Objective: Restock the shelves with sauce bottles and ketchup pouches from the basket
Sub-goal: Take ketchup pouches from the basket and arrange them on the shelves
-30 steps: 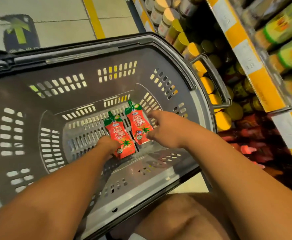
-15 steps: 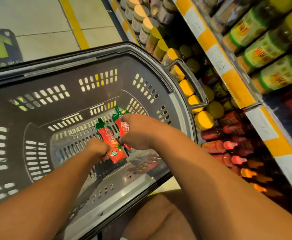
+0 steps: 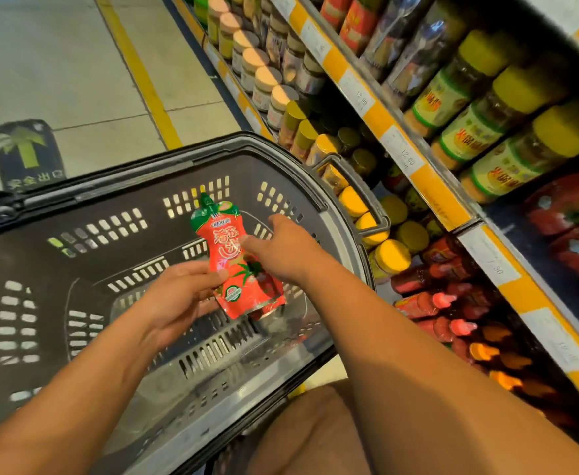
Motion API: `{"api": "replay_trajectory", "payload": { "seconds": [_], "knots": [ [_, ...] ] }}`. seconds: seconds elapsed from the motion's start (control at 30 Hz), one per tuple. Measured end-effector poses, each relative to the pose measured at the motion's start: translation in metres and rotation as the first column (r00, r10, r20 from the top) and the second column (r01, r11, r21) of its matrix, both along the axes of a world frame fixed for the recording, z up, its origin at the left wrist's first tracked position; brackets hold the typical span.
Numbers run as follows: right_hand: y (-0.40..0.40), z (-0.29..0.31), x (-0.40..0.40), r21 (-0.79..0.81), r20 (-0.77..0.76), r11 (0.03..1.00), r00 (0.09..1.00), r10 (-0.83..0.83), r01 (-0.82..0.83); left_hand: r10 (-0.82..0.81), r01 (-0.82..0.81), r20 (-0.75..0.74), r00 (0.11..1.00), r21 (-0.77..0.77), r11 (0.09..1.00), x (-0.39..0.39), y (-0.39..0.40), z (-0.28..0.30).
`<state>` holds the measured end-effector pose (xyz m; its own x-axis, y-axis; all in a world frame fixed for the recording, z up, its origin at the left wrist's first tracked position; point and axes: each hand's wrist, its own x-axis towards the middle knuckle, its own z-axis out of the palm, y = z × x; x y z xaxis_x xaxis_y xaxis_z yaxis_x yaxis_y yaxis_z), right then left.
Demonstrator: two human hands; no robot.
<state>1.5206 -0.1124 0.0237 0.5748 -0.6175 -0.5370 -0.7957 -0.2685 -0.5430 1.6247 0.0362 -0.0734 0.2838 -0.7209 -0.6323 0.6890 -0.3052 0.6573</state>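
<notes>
A red ketchup pouch [image 3: 235, 265] with a green spout is held above the dark grey basket [image 3: 85, 186]. A second pouch lies stacked right behind it, with only its green top [image 3: 228, 208] and lower edge showing. My left hand [image 3: 178, 296] pinches the front pouch's left edge between thumb and fingers. On the right side of the pouches is my right hand [image 3: 282, 253], thumb on the front and forefinger pointing up; its other fingers are hidden behind. No other goods show on the basket floor.
Shelves [image 3: 401, 156] with yellow price strips run along the right. The low shelf holds red sauce bottles [image 3: 425, 301] and yellow-lidded jars [image 3: 392, 255]. Green-labelled jars [image 3: 480, 128] sit higher. The basket handle [image 3: 366, 197] lies close to the shelf. Tiled floor with a yellow line lies to the left.
Both hands have lifted the two pouches off the basket floor and brought them together into one stack, raised toward me. The view has swung right, showing more shelf.
</notes>
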Motion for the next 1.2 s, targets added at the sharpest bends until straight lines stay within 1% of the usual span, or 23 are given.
{"api": "replay_trajectory", "payload": {
  "seconds": [0.1,0.2,0.3,0.37,0.43,0.5,0.57,0.63,0.7,0.83,0.97,1.1,1.2],
  "knots": [
    [0.005,0.006,0.004,0.058,0.084,0.998,0.996,-0.020,0.015,-0.022,0.025,0.052,0.998,-0.059,0.998,-0.006,0.006,0.020],
    [0.007,0.009,0.006,0.081,0.150,0.996,0.988,-0.043,0.031,-0.053,0.065,0.109,0.993,-0.107,0.992,-0.010,0.010,0.024],
    [0.005,0.009,0.003,0.049,0.152,0.999,0.988,-0.027,0.020,-0.090,0.105,0.116,0.989,-0.131,0.986,-0.011,0.007,0.022],
    [0.000,0.003,0.001,-0.004,0.117,1.000,0.993,-0.022,0.023,-0.057,0.064,0.065,0.996,-0.112,0.992,-0.010,0.000,0.013],
    [-0.006,-0.005,-0.002,-0.067,0.064,0.997,0.997,-0.036,0.040,-0.031,0.034,0.045,0.999,-0.057,0.998,-0.005,-0.009,-0.004],
    [-0.014,-0.012,-0.008,-0.130,0.017,0.990,0.998,-0.060,0.061,-0.025,0.016,0.087,0.996,0.098,0.995,0.003,-0.018,-0.035],
    [-0.021,-0.015,-0.014,-0.163,-0.002,0.979,0.993,-0.121,0.119,-0.026,-0.006,0.106,0.994,0.289,0.957,0.010,-0.023,-0.071],
    [-0.028,-0.017,-0.020,-0.169,-0.003,0.969,0.983,-0.183,0.180,-0.050,0.017,0.075,0.996,0.392,0.920,0.008,-0.026,-0.102],
    [-0.033,-0.017,-0.023,-0.177,-0.017,0.963,0.978,-0.209,0.203,-0.069,0.057,0.011,0.998,0.446,0.893,0.001,-0.031,-0.125],
    [-0.039,-0.017,-0.026,-0.193,-0.045,0.964,0.980,-0.193,0.181,-0.144,0.118,0.011,0.990,0.512,0.851,-0.025,-0.042,-0.162],
    [-0.040,-0.016,-0.019,-0.196,-0.055,0.969,0.985,-0.162,0.148,-0.192,0.114,0.083,0.978,0.557,0.822,-0.040,-0.056,-0.179],
    [-0.041,-0.018,-0.011,-0.181,-0.043,0.974,0.989,-0.144,0.134,-0.154,0.018,0.182,0.971,0.588,0.809,-0.044,-0.076,-0.195],
    [-0.045,-0.018,-0.010,-0.173,-0.048,0.977,0.990,-0.134,0.124,-0.135,-0.041,0.256,0.957,0.582,0.812,-0.047,-0.089,-0.194]
  ]
}}
